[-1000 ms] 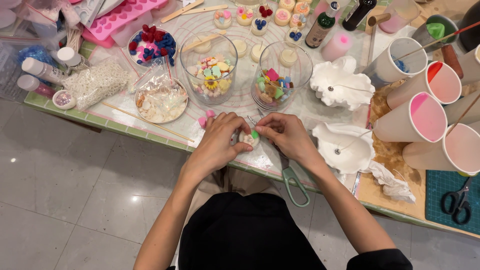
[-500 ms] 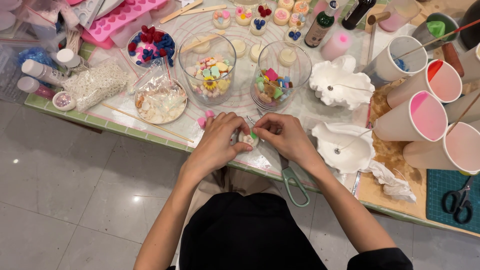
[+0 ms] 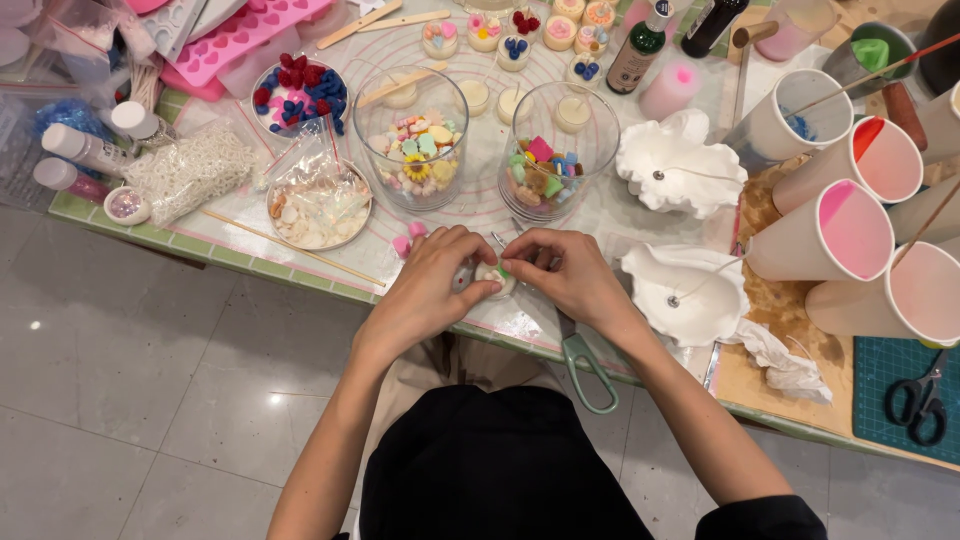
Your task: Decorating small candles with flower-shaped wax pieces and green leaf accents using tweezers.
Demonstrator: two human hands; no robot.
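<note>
My left hand (image 3: 432,285) and my right hand (image 3: 562,272) meet at the table's near edge, both pinching a small pale round piece (image 3: 492,276) with a bit of green on it. Green-handled scissors (image 3: 585,362) lie under my right wrist, handles over the table edge. Just beyond my hands stand two glass bowls: one (image 3: 412,138) holding pastel shapes with a yellow flower, the other (image 3: 556,150) holding bright cubes. Two small pink pieces (image 3: 408,237) lie by my left hand.
Two white shell-shaped dishes (image 3: 683,286) with wicks sit to the right, then several paper cups (image 3: 838,230) with pink insides. A bowl of pale shells (image 3: 318,207), a dish of red and blue pieces (image 3: 298,95), pink moulds, bottles and small candles fill the back. Black scissors (image 3: 918,398) lie far right.
Both hands stay on the small piece, with only slight finger shifts. Nothing else has moved.
</note>
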